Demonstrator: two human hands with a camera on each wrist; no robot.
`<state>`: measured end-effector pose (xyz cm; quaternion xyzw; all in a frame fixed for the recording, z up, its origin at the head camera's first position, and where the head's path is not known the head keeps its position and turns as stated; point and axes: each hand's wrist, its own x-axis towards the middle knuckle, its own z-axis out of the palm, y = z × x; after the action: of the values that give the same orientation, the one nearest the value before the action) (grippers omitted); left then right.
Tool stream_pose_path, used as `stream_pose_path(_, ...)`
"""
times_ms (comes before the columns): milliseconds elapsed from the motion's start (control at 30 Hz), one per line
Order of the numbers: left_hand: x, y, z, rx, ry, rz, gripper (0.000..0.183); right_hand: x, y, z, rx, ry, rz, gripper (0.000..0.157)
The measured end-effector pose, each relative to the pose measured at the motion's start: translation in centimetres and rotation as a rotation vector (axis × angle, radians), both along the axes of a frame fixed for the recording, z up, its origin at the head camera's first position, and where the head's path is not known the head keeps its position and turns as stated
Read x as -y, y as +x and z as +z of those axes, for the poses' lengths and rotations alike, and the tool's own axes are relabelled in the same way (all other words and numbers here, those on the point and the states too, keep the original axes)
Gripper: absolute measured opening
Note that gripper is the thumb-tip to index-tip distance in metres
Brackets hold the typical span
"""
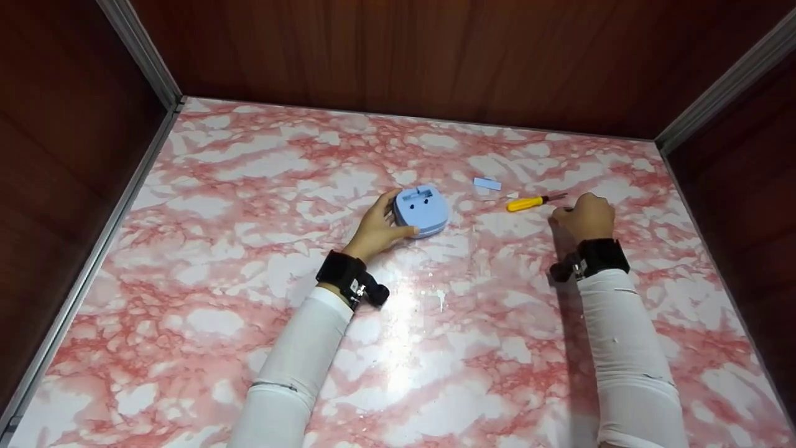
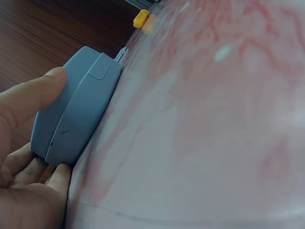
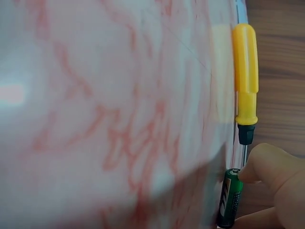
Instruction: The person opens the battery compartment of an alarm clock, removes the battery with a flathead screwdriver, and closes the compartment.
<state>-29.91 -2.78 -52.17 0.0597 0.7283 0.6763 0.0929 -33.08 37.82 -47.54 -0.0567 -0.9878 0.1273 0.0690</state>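
Observation:
My left hand [image 1: 376, 225] holds a light-blue, rounded-square plastic device [image 1: 425, 214], thumb at the near side and fingers round the left and far sides. Its upper face has a recessed slot and two small dark spots. In the left wrist view, the thumb presses one face of the device [image 2: 83, 109] while the other fingers are partly hidden beneath it. On the right, my right hand [image 1: 586, 218] is close to the table. A green battery [image 3: 230, 198] lies between its thumb and a finger in the right wrist view; the hand hides it from the head camera.
A yellow-handled screwdriver [image 1: 526, 203] lies just left of my right hand, its shaft pointing towards it. Beyond it is a small flat light-blue plastic piece [image 1: 487, 184]. Dark wood-grain panels [image 1: 398, 56] wall the marbled red-and-white table [image 1: 249, 298] at the back and both sides.

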Motion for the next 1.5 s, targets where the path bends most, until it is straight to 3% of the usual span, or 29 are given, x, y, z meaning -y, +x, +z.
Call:
stream_pose_path(733, 0.23, -0.09, -0.08, 0.019, 0.005, 0.002, 0.095, 0.05, -0.01, -0.25, -0.080, -0.049, -0.022, 0.039)
stream_pose_path(1133, 0.06, -0.19, 0.03, -0.005, -0.004, 0.012, 0.095, 0.05, 0.22, -0.24, -0.074, -0.064, -0.030, 0.048)
stream_pose_path(1500, -0.15, -0.09, -0.05, -0.010, -0.014, 0.010, 0.094, 0.10, 0.67, -0.18, 0.035, -0.135, -0.081, 0.044)
